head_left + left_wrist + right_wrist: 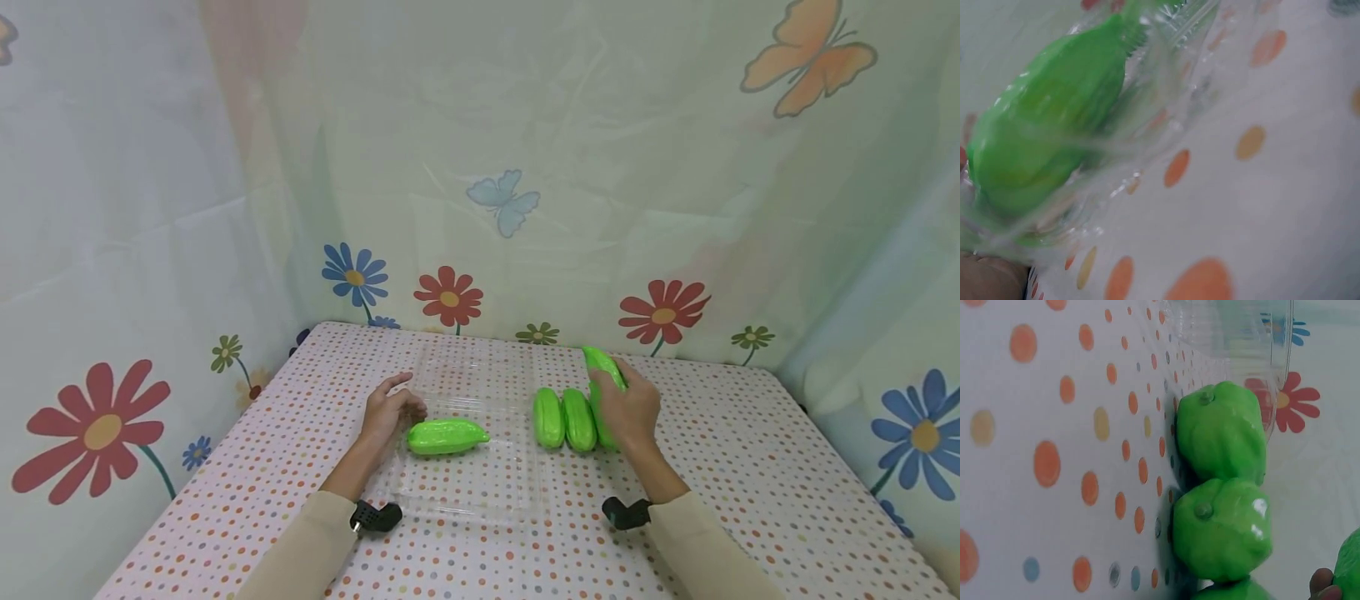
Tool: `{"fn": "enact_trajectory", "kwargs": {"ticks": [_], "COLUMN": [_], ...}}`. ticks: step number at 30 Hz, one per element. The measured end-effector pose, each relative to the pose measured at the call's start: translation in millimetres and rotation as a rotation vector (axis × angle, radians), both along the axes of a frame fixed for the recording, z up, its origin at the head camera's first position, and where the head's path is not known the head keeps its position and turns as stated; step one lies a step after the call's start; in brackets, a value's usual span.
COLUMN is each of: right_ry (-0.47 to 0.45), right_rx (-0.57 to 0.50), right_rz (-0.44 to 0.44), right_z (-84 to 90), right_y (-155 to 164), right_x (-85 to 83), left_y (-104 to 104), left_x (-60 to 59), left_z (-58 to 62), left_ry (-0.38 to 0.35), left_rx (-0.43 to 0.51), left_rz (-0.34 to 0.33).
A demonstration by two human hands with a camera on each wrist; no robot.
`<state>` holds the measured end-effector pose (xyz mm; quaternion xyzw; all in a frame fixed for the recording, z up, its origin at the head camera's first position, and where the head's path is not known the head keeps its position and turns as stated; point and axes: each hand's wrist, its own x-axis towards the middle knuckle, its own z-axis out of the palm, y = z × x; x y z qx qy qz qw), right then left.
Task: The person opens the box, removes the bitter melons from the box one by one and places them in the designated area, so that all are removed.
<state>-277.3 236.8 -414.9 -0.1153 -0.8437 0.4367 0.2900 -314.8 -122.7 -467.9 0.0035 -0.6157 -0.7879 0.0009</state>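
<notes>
One empty left hand [386, 410], fingers loosely bent, is held beside a clear plastic box [465, 507], where a ridged green vegetable [447, 437] is laid crosswise. Rightward, three matching vegetables [579, 419] are lined up; above the rightmost, a raised green vegetable [605, 367] is gripped by the right hand [632, 405], long axis pointing forward-left, box leftward.

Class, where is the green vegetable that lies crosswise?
In the head view, the crosswise green vegetable lies in the near half of the clear container, just right of the left hand.
</notes>
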Motion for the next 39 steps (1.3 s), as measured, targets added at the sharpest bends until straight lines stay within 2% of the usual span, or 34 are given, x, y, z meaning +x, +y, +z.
{"fn": "enact_trajectory", "kwargs": {"ticks": [10, 19, 28, 39], "right_ry": [0.008, -0.056, -0.073, -0.203], "right_rx": [-0.029, -0.075, -0.068, -0.139], "right_rz": [-0.064, -0.050, -0.055, -0.051], "right_z": [-2.6, -10.4, -13.6, -22.4], "right_y": [19, 28, 39, 50], "right_x": [-2.2, -2.0, -2.8, 1.8], "left_y": [2, 1, 2, 2], "left_x": [-1.4, 0.9, -3.8, -1.5], "left_z": [0.8, 1.3, 0.5, -0.3], "left_ry": [0.002, -0.006, 0.001, 0.005], "left_rx": [-0.001, 0.014, 0.021, 0.010], "left_rz": [0.022, 0.012, 0.014, 0.008]}}
